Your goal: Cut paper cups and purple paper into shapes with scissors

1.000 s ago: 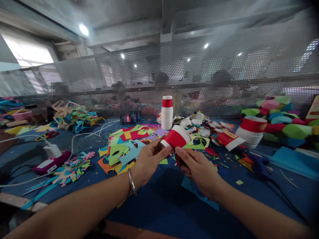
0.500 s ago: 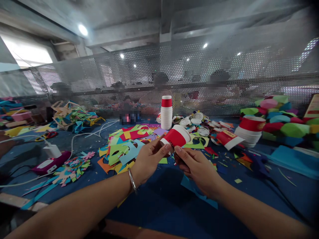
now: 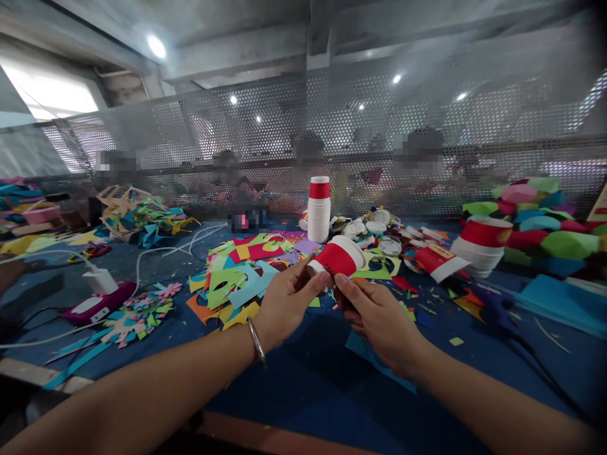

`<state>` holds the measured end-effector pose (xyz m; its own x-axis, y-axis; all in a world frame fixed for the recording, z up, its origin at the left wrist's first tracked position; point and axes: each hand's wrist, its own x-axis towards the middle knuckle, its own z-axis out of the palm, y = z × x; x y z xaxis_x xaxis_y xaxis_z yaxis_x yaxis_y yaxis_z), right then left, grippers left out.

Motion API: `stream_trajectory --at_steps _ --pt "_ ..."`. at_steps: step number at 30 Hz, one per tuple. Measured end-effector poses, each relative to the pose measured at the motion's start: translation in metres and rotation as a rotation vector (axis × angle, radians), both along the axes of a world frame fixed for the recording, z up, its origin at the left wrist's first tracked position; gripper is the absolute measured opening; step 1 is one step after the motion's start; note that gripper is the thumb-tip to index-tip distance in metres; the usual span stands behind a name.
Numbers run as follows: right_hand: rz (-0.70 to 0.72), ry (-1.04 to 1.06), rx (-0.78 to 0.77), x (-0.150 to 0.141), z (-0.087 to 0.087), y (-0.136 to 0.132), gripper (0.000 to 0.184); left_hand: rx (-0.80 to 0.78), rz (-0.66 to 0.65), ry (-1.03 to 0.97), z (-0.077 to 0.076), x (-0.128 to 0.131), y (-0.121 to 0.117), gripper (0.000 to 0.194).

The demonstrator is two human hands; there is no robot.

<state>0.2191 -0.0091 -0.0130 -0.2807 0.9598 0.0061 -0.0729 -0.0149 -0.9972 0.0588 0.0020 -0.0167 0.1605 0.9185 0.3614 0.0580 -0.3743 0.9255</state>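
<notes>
A red and white paper cup [image 3: 337, 258] is tilted on its side above the blue table, its wide rim to the upper right. My left hand [image 3: 291, 303] grips it near the narrow end, thumb along the lower side and fingers behind. The thumb and bent fingers of my right hand [image 3: 374, 322] pinch the cup's lower edge; some of those fingertips are hidden. Beneath my right hand lies a blue paper sheet [image 3: 382, 363]. Just beyond the cup stands a tall stack of paper cups [image 3: 319, 212], with a red one on top.
Cut colored paper [image 3: 241, 278] covers the table left of center. Round lids [image 3: 377, 221] and scraps lie behind the cup. At right are more stacked cups [image 3: 481, 246] and a dark corded tool [image 3: 500, 313]. A purple power strip [image 3: 99, 303] sits left, with white cables.
My view has shifted slightly, so the scene sits a little differently. Both hands keep their hold on the cup with almost no movement.
</notes>
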Motion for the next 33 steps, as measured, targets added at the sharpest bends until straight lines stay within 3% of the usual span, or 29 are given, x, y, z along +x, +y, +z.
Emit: stream_trajectory --at_steps 5,12,19,22,25,29,33 --pt "0.002 -0.015 0.005 0.000 0.001 -0.002 0.048 0.034 -0.011 0.016 -0.001 0.001 -0.003 0.034" --pt "0.022 0.004 0.004 0.001 0.003 -0.004 0.048 0.144 0.114 0.165 0.002 -0.001 -0.011 0.057" --pt "0.010 -0.010 0.041 0.002 0.000 -0.004 0.049 0.283 0.197 0.252 0.004 -0.002 -0.014 0.057" --pt "0.003 -0.005 0.045 0.001 0.002 -0.005 0.048 0.203 0.156 0.220 0.004 -0.003 -0.010 0.063" --pt "-0.004 -0.017 0.079 0.001 0.004 -0.004 0.048 0.050 0.049 0.046 0.003 -0.001 -0.004 0.067" --pt "-0.028 -0.059 0.083 0.003 0.001 -0.001 0.050 -0.123 -0.096 -0.191 0.002 0.001 0.000 0.047" --pt "-0.020 -0.072 0.069 0.004 -0.004 0.002 0.050 -0.158 -0.153 -0.229 0.001 0.001 -0.001 0.031"
